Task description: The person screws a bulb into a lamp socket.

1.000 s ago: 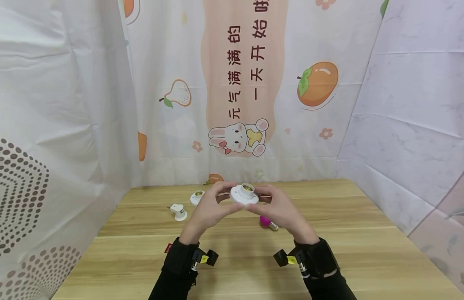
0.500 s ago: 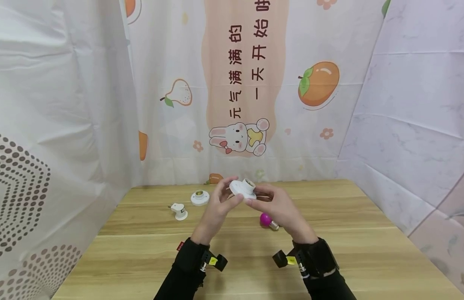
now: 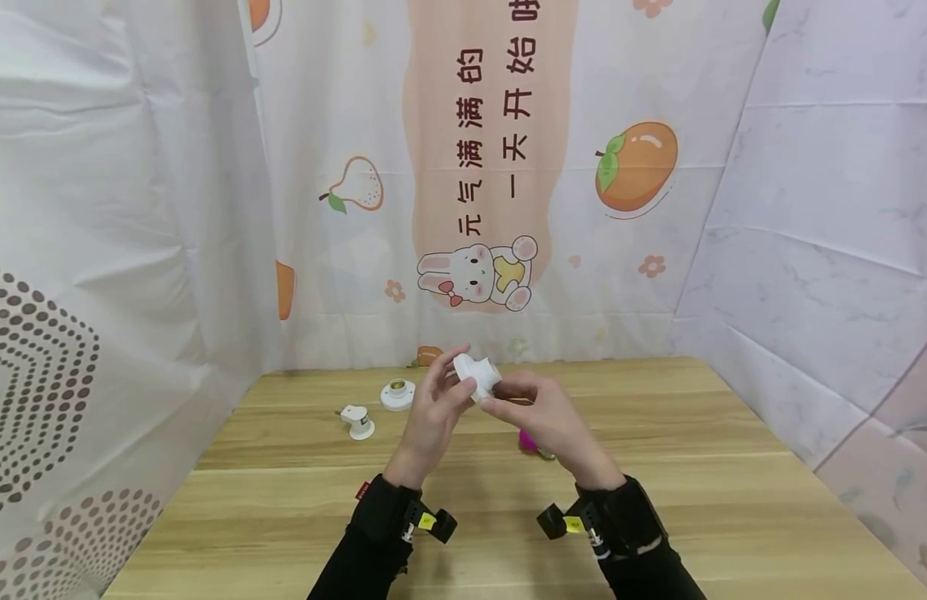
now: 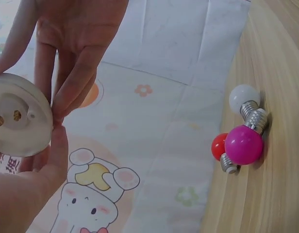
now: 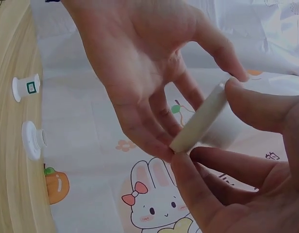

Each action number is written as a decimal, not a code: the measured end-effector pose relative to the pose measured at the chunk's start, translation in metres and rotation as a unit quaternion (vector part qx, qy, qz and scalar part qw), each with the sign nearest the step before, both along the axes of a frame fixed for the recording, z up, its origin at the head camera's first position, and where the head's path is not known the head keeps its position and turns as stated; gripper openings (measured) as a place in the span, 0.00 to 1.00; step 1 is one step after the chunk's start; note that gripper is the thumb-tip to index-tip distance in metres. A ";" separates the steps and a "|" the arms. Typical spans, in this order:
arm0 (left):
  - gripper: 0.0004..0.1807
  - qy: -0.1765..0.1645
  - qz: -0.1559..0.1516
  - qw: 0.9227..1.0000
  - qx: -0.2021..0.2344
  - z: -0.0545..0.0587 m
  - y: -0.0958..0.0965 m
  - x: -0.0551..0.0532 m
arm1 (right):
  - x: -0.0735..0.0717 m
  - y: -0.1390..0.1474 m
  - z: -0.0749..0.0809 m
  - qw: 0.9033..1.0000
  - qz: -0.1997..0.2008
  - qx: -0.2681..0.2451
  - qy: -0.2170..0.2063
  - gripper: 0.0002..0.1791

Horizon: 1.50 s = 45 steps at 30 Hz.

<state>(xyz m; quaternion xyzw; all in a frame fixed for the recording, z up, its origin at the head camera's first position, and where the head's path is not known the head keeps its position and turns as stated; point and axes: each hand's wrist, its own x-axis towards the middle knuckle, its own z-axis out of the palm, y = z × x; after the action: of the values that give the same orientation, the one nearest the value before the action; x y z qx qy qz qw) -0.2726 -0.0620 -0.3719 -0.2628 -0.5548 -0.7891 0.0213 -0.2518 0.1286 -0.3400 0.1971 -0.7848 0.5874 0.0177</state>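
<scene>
A white round lamp holder [image 3: 476, 377] is held up above the table between both hands, tilted with its socket side toward the right. My left hand [image 3: 428, 417] grips the flange, thumb on the near side and fingers behind. On the opposite side, my right hand [image 3: 549, 417] pinches the lamp holder between thumb and fingers. In the left wrist view, the underside of the lamp holder [image 4: 38, 128] shows two brass-coloured contacts. The right wrist view has the flange of the lamp holder [image 5: 200, 121] edge-on, with fingertips of both hands at its rim.
Behind my left hand, a second lamp holder [image 3: 398, 395] stands on the wooden table [image 3: 658, 517]; a white plug-in socket [image 3: 358, 422] is nearer. Magenta [image 4: 243, 144], red [image 4: 219, 146] and white bulbs [image 4: 244, 98] lie together. Printed curtains [image 3: 621, 275] hang around the table.
The lamp holder has turned from socket mouth upward to tilted sideways. My left hand has shifted right and a little up, uncovering the second lamp holder. The right hand has moved slightly left.
</scene>
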 end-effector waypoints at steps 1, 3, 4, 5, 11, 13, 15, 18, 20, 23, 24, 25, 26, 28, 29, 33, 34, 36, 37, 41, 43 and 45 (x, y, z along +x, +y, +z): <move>0.34 0.000 0.002 1.000 0.000 0.000 -0.001 0.000 | 0.000 0.001 0.000 1.000 -0.005 0.003 -0.003 0.23; 0.33 0.001 0.005 1.000 0.002 0.001 -0.005 -0.001 | 0.000 0.004 0.000 1.000 -0.018 0.012 0.000 0.25; 0.33 0.002 0.007 1.000 0.004 0.002 -0.007 -0.001 | 0.000 0.005 0.001 1.000 -0.026 0.017 0.004 0.25; 0.33 0.003 0.009 1.000 0.005 0.003 -0.009 -0.002 | 0.000 0.007 0.001 0.999 -0.035 0.024 0.008 0.26; 0.32 -0.001 0.017 1.000 0.024 0.009 -0.025 -0.003 | -0.004 0.020 0.004 0.996 -0.065 0.039 0.037 0.27; 0.32 -0.002 0.021 0.999 0.031 0.011 -0.029 -0.004 | -0.005 0.025 0.005 0.996 -0.065 0.038 0.047 0.28; 0.31 -0.002 0.027 0.999 0.037 0.013 -0.032 -0.004 | -0.008 0.031 0.004 0.995 -0.069 0.046 0.057 0.29; 0.31 0.000 0.034 0.999 0.039 0.014 -0.037 -0.004 | -0.013 0.040 0.001 0.992 -0.078 0.070 0.070 0.30; 0.31 0.000 0.038 0.999 0.037 0.014 -0.039 -0.004 | -0.017 0.047 -0.002 0.989 -0.092 0.095 0.071 0.31; 0.31 -0.005 0.043 0.998 0.036 0.015 -0.042 -0.006 | -0.022 0.056 -0.007 0.983 -0.113 0.132 0.061 0.34; 0.31 -0.007 0.045 0.998 0.036 0.014 -0.043 -0.007 | -0.024 0.059 -0.008 0.981 -0.119 0.142 0.056 0.35; 0.31 -0.008 0.047 0.998 0.036 0.014 -0.044 -0.007 | -0.026 0.062 -0.010 0.979 -0.124 0.154 0.053 0.35; 0.31 -0.009 0.049 0.998 0.037 0.015 -0.044 -0.007 | -0.029 0.064 -0.013 0.977 -0.128 0.163 0.049 0.36; 0.31 -0.012 0.051 0.998 0.038 0.015 -0.046 -0.008 | -0.033 0.068 -0.018 0.974 -0.133 0.179 0.042 0.35; 0.31 -0.012 0.051 0.998 0.037 0.015 -0.046 -0.008 | -0.035 0.070 -0.021 0.972 -0.135 0.188 0.040 0.35; 0.32 -0.012 0.051 0.998 0.033 0.015 -0.047 -0.008 | -0.044 0.078 -0.033 0.966 -0.135 0.221 0.022 0.35; 0.32 -0.012 0.050 0.998 0.031 0.015 -0.047 -0.008 | -0.046 0.080 -0.037 0.965 -0.132 0.224 0.011 0.35; 0.33 -0.011 0.047 0.998 0.030 0.015 -0.047 -0.008 | -0.049 0.083 -0.043 0.965 -0.123 0.230 -0.013 0.37; 0.33 -0.011 0.047 0.998 0.031 0.015 -0.047 -0.008 | -0.050 0.085 -0.046 0.965 -0.118 0.232 -0.027 0.38; 0.32 -0.009 0.043 0.998 0.033 0.016 -0.048 -0.007 | -0.052 0.089 -0.054 0.963 -0.100 0.238 -0.072 0.39; 0.32 -0.008 0.042 0.998 0.034 0.016 -0.048 -0.007 | -0.052 0.090 -0.058 0.961 -0.096 0.246 -0.087 0.39; 0.32 -0.007 0.041 0.999 0.034 0.016 -0.049 -0.007 | -0.053 0.090 -0.062 0.958 -0.093 0.252 -0.099 0.39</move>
<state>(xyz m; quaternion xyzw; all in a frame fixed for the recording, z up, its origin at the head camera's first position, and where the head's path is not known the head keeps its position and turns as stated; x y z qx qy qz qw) -0.2797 -0.1109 -0.3563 -0.2336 -0.5382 -0.8076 0.0592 -0.3045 0.2186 -0.4018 0.0625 -0.9200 0.3829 -0.0556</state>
